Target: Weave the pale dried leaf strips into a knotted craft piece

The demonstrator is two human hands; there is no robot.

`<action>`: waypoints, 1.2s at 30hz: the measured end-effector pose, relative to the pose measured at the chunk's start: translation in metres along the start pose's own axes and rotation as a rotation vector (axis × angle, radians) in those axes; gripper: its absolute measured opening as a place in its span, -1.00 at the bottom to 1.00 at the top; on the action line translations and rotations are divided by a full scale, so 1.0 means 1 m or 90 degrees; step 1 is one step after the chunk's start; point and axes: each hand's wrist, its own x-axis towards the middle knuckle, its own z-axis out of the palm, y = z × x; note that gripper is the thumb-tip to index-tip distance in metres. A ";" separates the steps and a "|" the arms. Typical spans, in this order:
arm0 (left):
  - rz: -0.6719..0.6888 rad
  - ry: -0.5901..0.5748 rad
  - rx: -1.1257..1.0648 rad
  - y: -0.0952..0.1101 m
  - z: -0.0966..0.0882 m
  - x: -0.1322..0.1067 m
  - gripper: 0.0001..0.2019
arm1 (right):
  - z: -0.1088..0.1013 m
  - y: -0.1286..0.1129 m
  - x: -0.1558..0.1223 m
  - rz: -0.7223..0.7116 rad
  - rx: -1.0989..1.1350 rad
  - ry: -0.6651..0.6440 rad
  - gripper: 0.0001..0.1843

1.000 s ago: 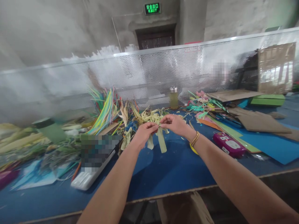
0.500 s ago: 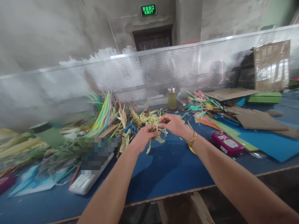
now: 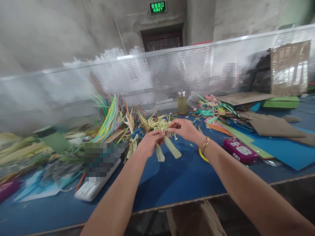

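Note:
Pale yellow-green strips of corn husk hang below my two hands, which meet over the middle of the blue table. My left hand is closed in a pinch at the upper end of the strips, thumb and fingers together. Close beside it, my right hand, with a gold bracelet on the wrist, also pinches the husk. The exact spot between the fingertips is partly hidden. Just behind the hands lies a heap of curled husk pieces, with a dried husk standing up at its left.
A grey calculator-like device, its upper part blurred out, lies left of my forearm. Colourful thin strips stand behind it. Right are a yellow ring, a purple case, cardboard and a bottle. A perforated metal screen borders the back.
The husk strips now hang lower and spread more flatly beneath my hands, two broad ends showing. Both hands stay close together in almost the same place; the view has shifted slightly.

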 end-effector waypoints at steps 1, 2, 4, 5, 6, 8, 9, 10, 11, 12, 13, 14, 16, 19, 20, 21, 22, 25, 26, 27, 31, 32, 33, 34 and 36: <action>0.005 0.037 -0.015 0.000 -0.002 0.002 -0.81 | -0.001 0.003 0.001 0.009 0.002 0.003 -0.82; 0.011 0.070 -0.031 0.001 -0.005 0.004 -0.81 | -0.003 0.005 0.002 0.022 0.005 0.007 -0.82; 0.018 0.116 -0.068 0.002 -0.009 0.008 -0.83 | -0.004 0.008 0.003 0.057 0.031 0.008 -0.82; 0.018 0.126 -0.085 0.003 -0.010 0.009 -0.84 | -0.005 0.009 0.003 0.078 0.056 0.009 -0.82; 0.018 0.133 -0.099 0.003 -0.011 0.010 -0.85 | -0.005 0.009 0.004 0.100 0.082 0.012 -0.81; 0.020 0.145 -0.119 0.004 -0.012 0.011 -0.88 | -0.005 0.009 0.003 0.151 0.131 0.013 -0.80; 0.023 0.152 -0.125 0.004 -0.013 0.011 -0.88 | -0.006 0.008 0.003 0.175 0.152 0.009 -0.77; 0.028 0.160 -0.132 0.005 -0.014 0.011 -0.89 | -0.007 0.008 0.003 0.196 0.171 0.005 -0.75; 0.035 0.167 -0.140 0.005 -0.015 0.012 -0.89 | -0.008 0.008 0.003 0.210 0.188 -0.001 -0.71; 0.043 0.174 -0.146 0.005 -0.016 0.012 -0.88 | -0.009 0.008 0.002 0.218 0.204 -0.005 -0.67; 0.052 0.181 -0.152 0.005 -0.017 0.012 -0.88 | -0.010 0.008 0.003 0.220 0.218 -0.002 -0.63; 0.061 0.188 -0.154 0.005 -0.019 0.013 -0.87 | -0.010 0.009 0.003 0.220 0.225 0.006 -0.62; 0.085 0.200 -0.155 0.004 -0.021 0.015 -0.85 | -0.011 0.011 0.003 0.220 0.219 0.026 -0.61; 0.126 0.204 -0.156 0.003 -0.022 0.016 -0.81 | -0.011 0.013 0.005 0.223 0.195 0.041 -0.69; 0.138 0.203 -0.157 0.002 -0.022 0.017 -0.80 | -0.011 0.014 0.005 0.220 0.189 0.040 -0.71; 0.147 0.203 -0.160 0.002 -0.022 0.017 -0.78 | -0.011 0.014 0.005 0.216 0.184 0.039 -0.73; 0.153 0.203 -0.162 0.002 -0.022 0.017 -0.77 | -0.011 0.014 0.005 0.210 0.178 0.036 -0.74; 0.176 0.190 -0.164 0.002 -0.023 0.017 -0.76 | -0.012 0.011 0.002 0.185 0.158 -0.020 -0.79; 0.187 0.176 -0.161 0.002 -0.023 0.017 -0.77 | -0.012 0.010 0.001 0.178 0.152 -0.061 -0.82; 0.198 0.158 -0.157 0.002 -0.023 0.017 -0.77 | -0.012 0.008 0.000 0.173 0.143 -0.108 -0.85; 0.214 0.089 -0.129 0.002 -0.019 0.015 -0.78 | -0.011 0.006 -0.002 0.149 0.069 -0.175 -0.80; 0.207 0.080 -0.119 0.002 -0.017 0.013 -0.78 | -0.010 0.006 -0.001 0.140 0.047 -0.128 -0.75; 0.197 0.071 -0.111 0.003 -0.014 0.012 -0.77 | -0.010 0.007 0.000 0.130 0.030 -0.063 -0.69; 0.181 0.060 -0.105 0.003 -0.012 0.010 -0.76 | -0.009 0.009 0.002 0.120 0.020 0.001 -0.65; 0.140 0.036 -0.111 0.004 -0.008 0.007 -0.74 | -0.007 0.011 0.005 0.104 0.028 0.087 -0.61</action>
